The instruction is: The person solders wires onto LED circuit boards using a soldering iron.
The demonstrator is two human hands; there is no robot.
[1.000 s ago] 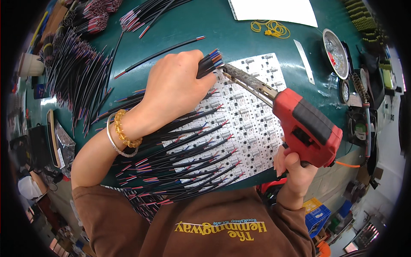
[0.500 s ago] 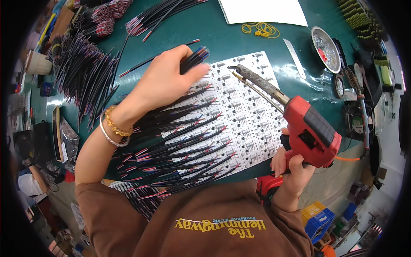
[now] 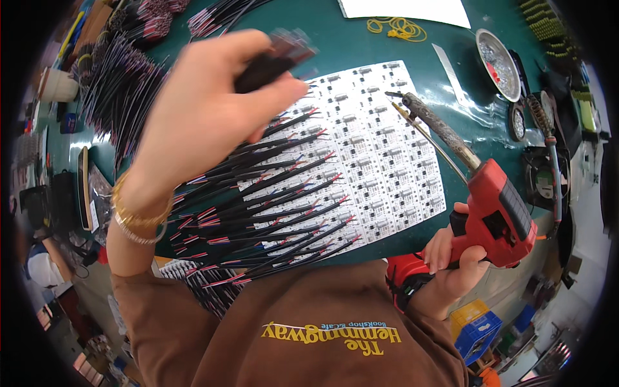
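My left hand (image 3: 200, 106) is closed around a bundle of short black cables (image 3: 265, 69), raised over the far left part of a sheet of white circuit boards (image 3: 361, 138); the cable ends are smeared by motion. In my right hand (image 3: 451, 255) is a red trigger-type soldering gun (image 3: 495, 200), gripped by its handle. Its tip and thin feed tube point up and left, above the right side of the boards. Black cables with red and blue wire ends (image 3: 277, 200) lie in rows across the left half of the sheet.
Piles of cables (image 3: 122, 90) lie at the left and far left. Yellow string (image 3: 396, 29), a white sheet (image 3: 412, 8), a metal ruler (image 3: 450, 72) and a round metal dish (image 3: 496, 64) are on the green table (image 3: 335, 48). A blue-yellow crate (image 3: 476, 332) sits below at right.
My left hand has risen closer to the camera with the cable bundle. My right hand and the soldering gun have shifted right and slightly nearer me.
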